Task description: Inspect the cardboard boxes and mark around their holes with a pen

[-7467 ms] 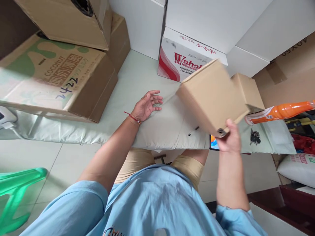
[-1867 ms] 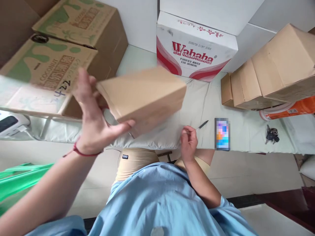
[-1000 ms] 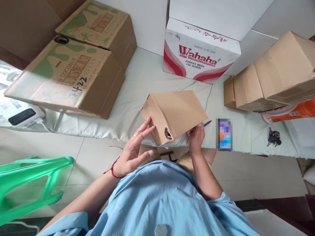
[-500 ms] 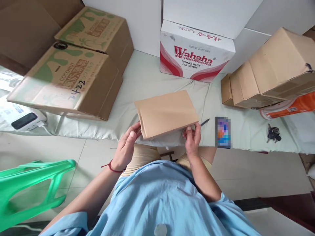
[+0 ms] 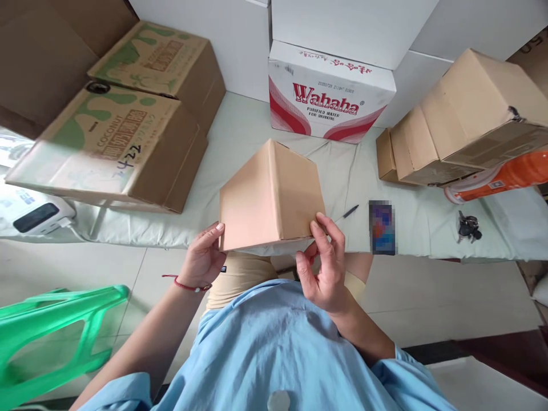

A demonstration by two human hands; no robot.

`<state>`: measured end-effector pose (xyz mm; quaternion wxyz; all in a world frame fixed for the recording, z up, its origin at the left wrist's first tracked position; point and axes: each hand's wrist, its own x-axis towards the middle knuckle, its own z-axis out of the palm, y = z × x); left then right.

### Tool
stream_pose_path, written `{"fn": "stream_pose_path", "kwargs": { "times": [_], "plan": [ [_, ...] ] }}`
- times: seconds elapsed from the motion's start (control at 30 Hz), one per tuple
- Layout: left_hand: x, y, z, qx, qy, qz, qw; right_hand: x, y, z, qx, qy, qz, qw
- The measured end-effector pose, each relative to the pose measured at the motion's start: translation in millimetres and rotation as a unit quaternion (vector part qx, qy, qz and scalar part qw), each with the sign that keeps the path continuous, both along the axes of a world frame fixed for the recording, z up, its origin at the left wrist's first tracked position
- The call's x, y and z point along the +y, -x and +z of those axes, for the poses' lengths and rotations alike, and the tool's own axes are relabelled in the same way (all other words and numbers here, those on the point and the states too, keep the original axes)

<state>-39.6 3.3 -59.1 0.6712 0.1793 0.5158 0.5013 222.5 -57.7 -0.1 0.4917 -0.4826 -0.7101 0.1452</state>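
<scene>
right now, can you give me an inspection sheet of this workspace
surface: table under a pale cloth, creased, crowded along the back and sides
things in hand: plain cardboard box, closed, tilted with one edge up, over the table's near edge
clutter: pen, phone, keys, orange bottle lying down, Wahaha carton, coconut cartons, brown cartons, white device
hands: left hand grips the box's lower left corner; right hand grips its lower right edge
cables: nothing seen
surroundings: green plastic stool on the tiled floor
</scene>
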Motion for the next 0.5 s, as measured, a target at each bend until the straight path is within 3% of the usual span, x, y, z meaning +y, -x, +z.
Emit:
{"fn": "stream_pose_path", "kwargs": {
  "times": [0.23,0.5],
  "plan": [
    [1.5,1.8,-3.6,-0.020,-0.056,0.035,0.998,13.3,-31.6,-7.5,-0.038,-0.016,-0.067,0.997],
    [7.5,-6.7,15.9,-0.030,-0.127,0.074,0.989,13.5,-49.0,-3.5,0.040,0.032,-0.151,0.987]
  ]
}}
